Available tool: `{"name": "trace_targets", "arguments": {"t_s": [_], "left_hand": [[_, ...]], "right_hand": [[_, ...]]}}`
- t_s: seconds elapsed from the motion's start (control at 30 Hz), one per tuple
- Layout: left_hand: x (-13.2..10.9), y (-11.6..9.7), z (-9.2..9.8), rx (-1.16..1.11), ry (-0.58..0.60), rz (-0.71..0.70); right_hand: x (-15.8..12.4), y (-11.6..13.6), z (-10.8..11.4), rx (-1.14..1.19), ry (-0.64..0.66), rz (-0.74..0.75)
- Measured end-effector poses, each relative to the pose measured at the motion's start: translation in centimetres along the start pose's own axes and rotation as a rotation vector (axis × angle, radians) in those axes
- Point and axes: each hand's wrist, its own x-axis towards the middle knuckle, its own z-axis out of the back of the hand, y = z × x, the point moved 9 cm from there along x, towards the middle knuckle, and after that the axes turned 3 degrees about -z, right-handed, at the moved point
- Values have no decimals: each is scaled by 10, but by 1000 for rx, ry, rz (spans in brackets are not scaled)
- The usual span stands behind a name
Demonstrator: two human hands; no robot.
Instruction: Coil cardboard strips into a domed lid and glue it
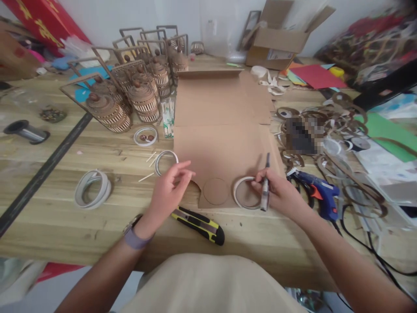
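A flat sheet of brown cardboard (221, 104) lies before me, with a circle outline (216, 191) drawn near its front edge and a curved notch cut beside it. My right hand (275, 187) grips a pen (265, 191), while its fingertips touch the rim of a white ring (238, 198) on the cardboard. My left hand (169, 191) is held above the sheet's left front edge, fingers loosely extended and holding nothing. Another white ring (157, 165) lies just behind it. Below that hand is a yellow and black utility knife (198, 224).
Small bamboo lanterns (143, 102) with handles stand at the back left. Stacked white rings (93, 189) and a wire spool (28, 131) lie left. A blue glue gun (321, 191), cords and brown strips (339, 108) crowd the right. An open box (276, 41) stands behind.
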Motion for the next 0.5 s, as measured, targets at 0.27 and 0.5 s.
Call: {"name": "trace_targets", "arguments": {"t_s": [0.27, 0.5], "left_hand": [[-17, 12, -37, 219, 214, 100], [-13, 27, -39, -112, 173, 311]], "right_hand": [[-27, -9, 25, -312, -195, 73], [-38, -11, 12, -272, -232, -21]]}}
